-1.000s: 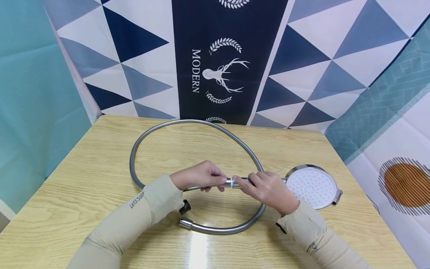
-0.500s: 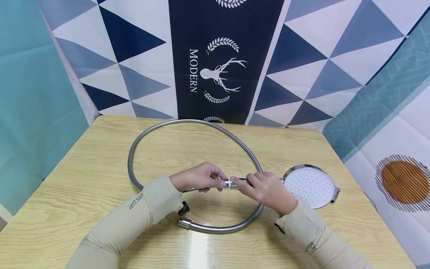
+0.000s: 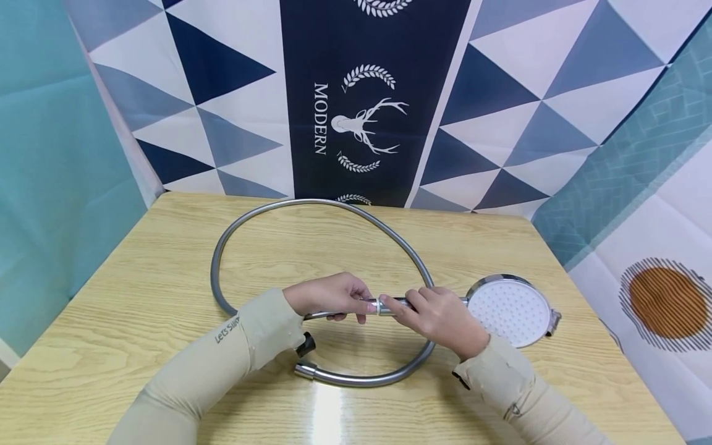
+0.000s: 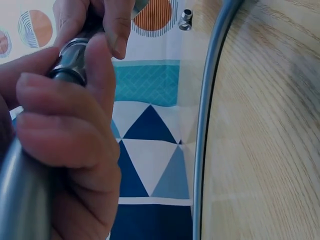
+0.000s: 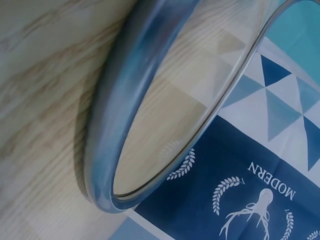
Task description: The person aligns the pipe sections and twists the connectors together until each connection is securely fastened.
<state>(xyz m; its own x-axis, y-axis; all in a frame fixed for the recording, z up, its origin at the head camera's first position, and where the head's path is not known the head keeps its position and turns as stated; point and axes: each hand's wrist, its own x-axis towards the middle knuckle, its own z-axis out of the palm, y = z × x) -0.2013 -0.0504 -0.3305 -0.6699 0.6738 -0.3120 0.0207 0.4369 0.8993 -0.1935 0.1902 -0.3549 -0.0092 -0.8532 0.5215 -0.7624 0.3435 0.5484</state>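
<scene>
A round shower head [image 3: 508,311] with a white nozzle face lies face up on the right. My right hand [image 3: 442,318] grips its chrome handle, index finger stretched toward the handle's end. My left hand [image 3: 336,293] pinches the metal end of a grey shower hose there, thumb and fingers around it. Between the two hands a white ring [image 3: 379,306] shows at the joint, where hose end and handle meet in line. In the left wrist view, the hose connector [image 4: 70,62] sits between the fingers. The right wrist view shows the hose [image 5: 120,95] but no hand.
The hose [image 3: 311,201] loops over the wooden table [image 3: 167,266], its other metal end [image 3: 306,370] lying near the front. A black cylindrical piece [image 3: 305,343] is beside the left cuff. A small chrome fitting [image 3: 554,322] stands by the shower head's rim. Patterned cloth [image 3: 228,62] hangs behind.
The head view has shifted slightly. Both hands keep their hold at the joint between hose and handle, with only tiny shifts; the hose loop lies as before.
</scene>
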